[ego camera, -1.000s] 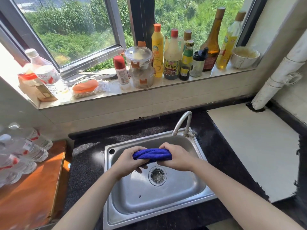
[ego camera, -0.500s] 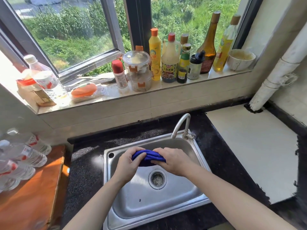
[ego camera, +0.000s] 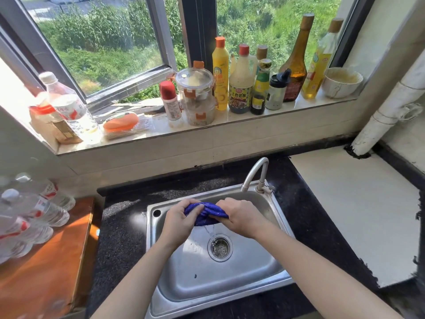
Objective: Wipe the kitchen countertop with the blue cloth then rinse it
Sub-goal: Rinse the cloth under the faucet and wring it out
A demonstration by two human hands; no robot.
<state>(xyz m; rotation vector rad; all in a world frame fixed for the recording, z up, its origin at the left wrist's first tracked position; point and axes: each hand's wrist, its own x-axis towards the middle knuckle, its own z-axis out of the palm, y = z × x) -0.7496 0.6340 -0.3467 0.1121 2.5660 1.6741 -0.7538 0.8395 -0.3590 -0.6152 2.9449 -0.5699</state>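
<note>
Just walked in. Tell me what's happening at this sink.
A person is wringing a blue cloth over the steel sink, the left hand and right hand each gripping one end. A thin trickle seems to fall from it toward the drain. No water shows at the tap.

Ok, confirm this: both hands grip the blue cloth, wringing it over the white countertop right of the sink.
Not right. The head view shows the left hand and right hand gripping the blue cloth over the steel sink, above its drain, not over the white countertop.
</note>
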